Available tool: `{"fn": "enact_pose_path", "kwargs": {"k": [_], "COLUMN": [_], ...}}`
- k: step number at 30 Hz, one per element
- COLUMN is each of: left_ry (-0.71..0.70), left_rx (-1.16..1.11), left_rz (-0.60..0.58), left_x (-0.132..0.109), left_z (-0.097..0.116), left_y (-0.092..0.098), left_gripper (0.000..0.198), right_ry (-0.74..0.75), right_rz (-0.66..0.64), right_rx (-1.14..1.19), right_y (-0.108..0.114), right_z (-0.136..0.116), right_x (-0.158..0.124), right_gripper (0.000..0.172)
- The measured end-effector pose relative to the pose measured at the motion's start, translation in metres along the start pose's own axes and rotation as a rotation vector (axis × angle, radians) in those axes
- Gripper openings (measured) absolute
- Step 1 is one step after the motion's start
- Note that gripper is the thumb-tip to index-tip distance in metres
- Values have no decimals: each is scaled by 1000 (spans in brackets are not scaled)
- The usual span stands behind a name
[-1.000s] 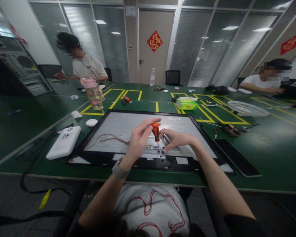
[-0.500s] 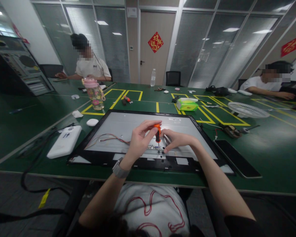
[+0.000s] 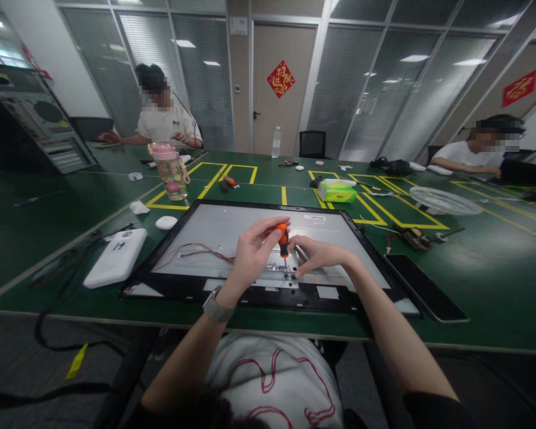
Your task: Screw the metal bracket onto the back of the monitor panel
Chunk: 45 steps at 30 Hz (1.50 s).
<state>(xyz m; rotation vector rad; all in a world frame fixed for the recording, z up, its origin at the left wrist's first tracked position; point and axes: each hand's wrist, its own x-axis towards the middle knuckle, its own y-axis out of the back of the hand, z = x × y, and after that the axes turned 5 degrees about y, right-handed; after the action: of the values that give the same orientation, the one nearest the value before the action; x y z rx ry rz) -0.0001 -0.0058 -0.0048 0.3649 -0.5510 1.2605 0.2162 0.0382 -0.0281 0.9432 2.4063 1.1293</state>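
My left hand [image 3: 254, 247] is closed around the orange-and-black handle of a screwdriver [image 3: 284, 241], thumb and fingers near its top. The shaft points down at a black-framed display panel [image 3: 232, 229] with a silver-grey back, close to a small metal strip and dark screw-like dots near its front edge. Whether the tip touches the panel I cannot tell. My right hand [image 3: 319, 255] is beside the screwdriver, low over the panel, thumb and index finger apart; nothing shows between them. Thin coloured wires [image 3: 205, 247] lie on the panel to the left.
Left of the panel lie a white power bank [image 3: 116, 256] and a white oval case [image 3: 166, 223]; behind them stands a pink-lidded bottle [image 3: 170, 173]. A phone [image 3: 424, 289] lies at right. Farther back are a green tissue pack [image 3: 337, 190] and a white racket-like object [image 3: 446, 201]. Two people sit across.
The screwdriver has risen a little and its tip has shifted slightly away from the front edge. My hands otherwise stay put. The person at left has raised a hand to the chest.
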Motion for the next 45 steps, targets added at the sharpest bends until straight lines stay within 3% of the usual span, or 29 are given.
{"fn": "enact_pose_path", "kwargs": {"k": [5,12,19,25,33,39,45], "left_ry": [-47,27,-65,-26,-41,-10,-19], "left_rx": [60,-35,62,3,67,47,16], "left_rz": [56,-2,80,-43,30,5,-14], "left_x": [2,1,1,0,1,1,0], "left_z": [-1,-1,-3,-2,0,-3,-1], "left_y": [1,2,1,2,0,2,0], "left_gripper": [19,27,16,30,21,29,25], "right_ry": [-10,-10,-2,-11,3,-6,-9], "right_rz": [7,4,8,5,4,18,20], "right_rx": [4,-1,10,9,20,27,29], "right_y": [0,-1,-2,-2,-1,-2,-1], "right_z": [-2,-3,1,2,1,2,-2], "right_x": [-1,-1,0,0,0,-1,-1], "right_gripper": [65,66,66,64,65,66,64]}}
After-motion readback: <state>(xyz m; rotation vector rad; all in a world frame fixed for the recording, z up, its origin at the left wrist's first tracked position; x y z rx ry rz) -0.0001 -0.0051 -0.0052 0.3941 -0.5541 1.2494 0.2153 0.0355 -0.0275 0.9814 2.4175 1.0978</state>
